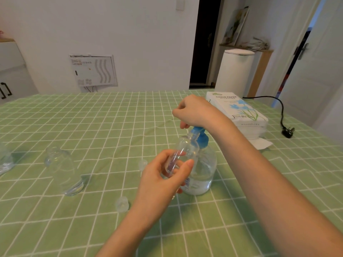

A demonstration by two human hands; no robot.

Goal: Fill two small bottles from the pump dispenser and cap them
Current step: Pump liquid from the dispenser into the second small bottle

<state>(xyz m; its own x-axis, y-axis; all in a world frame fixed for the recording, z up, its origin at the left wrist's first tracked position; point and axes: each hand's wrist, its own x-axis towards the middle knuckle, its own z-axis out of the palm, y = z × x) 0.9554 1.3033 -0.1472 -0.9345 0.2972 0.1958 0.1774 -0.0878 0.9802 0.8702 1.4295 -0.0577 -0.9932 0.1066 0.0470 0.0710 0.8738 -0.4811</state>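
Observation:
My left hand [163,180] grips a small clear bottle [183,151], tilted so its open neck sits right under the blue spout. The pump dispenser [204,169] is a clear round bottle with a blue pump head [201,137], standing on the green checked tablecloth. My right hand [193,110] rests on top of the pump head with fingers curled over it. A second clear bottle [63,169] stands uncapped at the left. Two small clear caps lie on the cloth, one cap [122,204] near my left wrist and another cap [142,164] behind my left hand.
A white tissue paper pack [239,110] lies at the back right, with a loose tissue beside it. A black power cord and plug [287,132] trail at the right edge. A clear object [4,160] shows at the far left edge of the table [92,127].

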